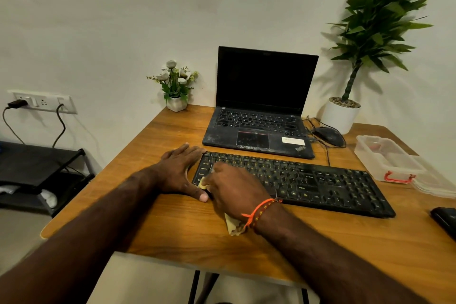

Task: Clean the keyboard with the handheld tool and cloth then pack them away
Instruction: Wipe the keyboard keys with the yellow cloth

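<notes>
A black keyboard (308,180) lies across the middle of the wooden desk (172,224). My right hand (234,190) rests on its left end, gripping a yellow cloth (233,226); the cloth shows under the wrist and at the fingertips. My left hand (181,171) lies flat on the desk with straight fingers against the keyboard's left edge. I see no handheld tool that I can name.
A dusty open laptop (261,116) stands behind the keyboard, with a mouse (329,136) and cable to its right. A clear plastic box (387,158) with red latch sits at the right, its lid (436,182) beside it. A black object (445,219) lies at the right edge. Flower pot (176,86) and tall plant (345,111) stand at the back.
</notes>
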